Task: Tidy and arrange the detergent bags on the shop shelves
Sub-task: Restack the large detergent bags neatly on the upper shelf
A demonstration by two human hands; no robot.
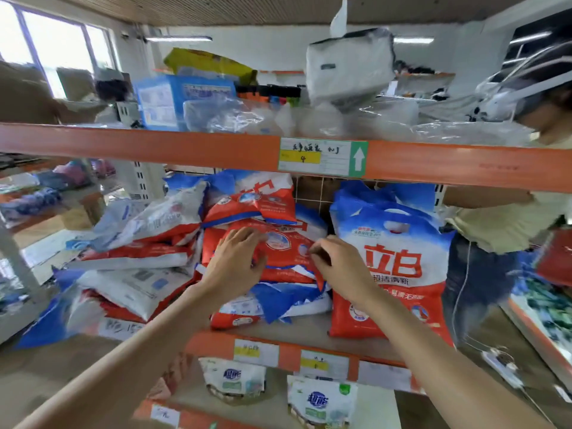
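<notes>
Two hands on flat red bag atop middle stack on shelf. Left hand curled round bag's left edge; right hand pinching its right edge. Upright bag just right of right hand, touching wrist. Slumped pile left of left hand. Bare shelf strip below hands, near front edge.

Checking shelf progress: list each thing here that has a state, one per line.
Left hand: fingers curled on the red bag.
Right hand: pinches the red bag's edge.
Red bag: lying flat atop the middle pile.
Upright bags: standing in a row, right.
Left pile: toppled, slanting, untidy.
Shelf beam: level, labelled.
</notes>
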